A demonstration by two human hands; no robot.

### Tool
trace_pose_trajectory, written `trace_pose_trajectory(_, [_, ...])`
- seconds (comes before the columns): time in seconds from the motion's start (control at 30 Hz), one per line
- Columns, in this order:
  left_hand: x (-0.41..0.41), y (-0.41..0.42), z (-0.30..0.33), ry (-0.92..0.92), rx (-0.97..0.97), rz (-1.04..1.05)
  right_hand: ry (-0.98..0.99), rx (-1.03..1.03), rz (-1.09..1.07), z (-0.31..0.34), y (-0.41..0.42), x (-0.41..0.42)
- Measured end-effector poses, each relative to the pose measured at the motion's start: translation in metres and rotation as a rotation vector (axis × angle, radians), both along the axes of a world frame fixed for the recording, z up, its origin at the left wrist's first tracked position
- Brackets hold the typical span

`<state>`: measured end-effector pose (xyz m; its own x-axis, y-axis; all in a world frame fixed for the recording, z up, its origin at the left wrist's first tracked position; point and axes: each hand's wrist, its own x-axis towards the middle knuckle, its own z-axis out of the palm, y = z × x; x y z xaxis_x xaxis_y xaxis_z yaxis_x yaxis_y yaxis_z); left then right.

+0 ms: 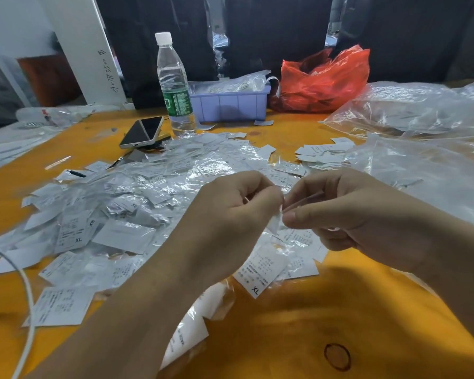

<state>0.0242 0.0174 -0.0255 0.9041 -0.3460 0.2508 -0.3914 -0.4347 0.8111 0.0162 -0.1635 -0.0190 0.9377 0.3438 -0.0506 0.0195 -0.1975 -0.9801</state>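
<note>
Both hands meet above the middle of the worktop [340, 310], nearer its front edge. A small clear sleeve [274, 224] hangs between them. The left hand [230, 212] has a narrow grip, its fingers curled in and pinching the sleeve's upper left part. The right hand [348, 214] also has a narrow grip, with the thumb pressed against the forefinger on the sleeve's right edge. So the sleeve sits right at the two pinch points and droops just below them, off the worktop and over the near right fringe of the label pile [121, 209].

The sleeve is blurred and mostly covered by fingers, so we cannot tell whether a label is inside it. The left fingertips are hidden behind the hand's own knuckles. A thin pale strip runs along the right forefinger, and we cannot make out what it is.

The pile spreads from the left edge to the centre. Its print is too small to read apart from sizes, such as on the XL label [257, 272] just under the hands. Along the far edge stand a water bottle [174, 86], a purple bin [230, 105] whose contents are veiled by plastic, and a red bag [326, 80]. A phone [143, 131] lies near the bottle. Clear bags [422, 110] crowd the right edge and are cut off by the frame. A white cable [28, 296] crosses the near left corner.
</note>
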Motion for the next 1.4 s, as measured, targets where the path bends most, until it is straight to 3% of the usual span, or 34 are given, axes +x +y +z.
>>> trace_pose_trajectory(0.27, [-0.002,0.0006,-0.0013,-0.128,0.077,0.026,0.032,-0.048,-0.028,-0.0029,0.0042,-0.0014])
trace_pose_trajectory(0.5, [-0.0013,-0.0025,-0.0052,-0.12,0.088,0.021,0.073,-0.139,0.039,-0.0018,0.0059,-0.0036])
trace_pose_trajectory(0.8, [0.0058,0.0004,-0.0061,0.041,-0.23,0.142,0.032,0.289,-0.353,0.0005,0.0021,0.0035])
trace_pose_trajectory(1.2, [0.0058,-0.0008,-0.0062,0.161,-0.182,0.06,-0.123,0.318,-0.216,0.0028,-0.0015,0.0037])
trace_pose_trajectory(1.33, [0.0057,-0.0019,-0.006,0.129,-0.299,0.098,0.01,0.359,-0.308,-0.0014,0.0016,0.0058])
trace_pose_trajectory(1.4, [0.0061,-0.0015,-0.0064,0.1,-0.341,0.14,0.126,0.346,-0.252,-0.0039,0.0056,0.0036])
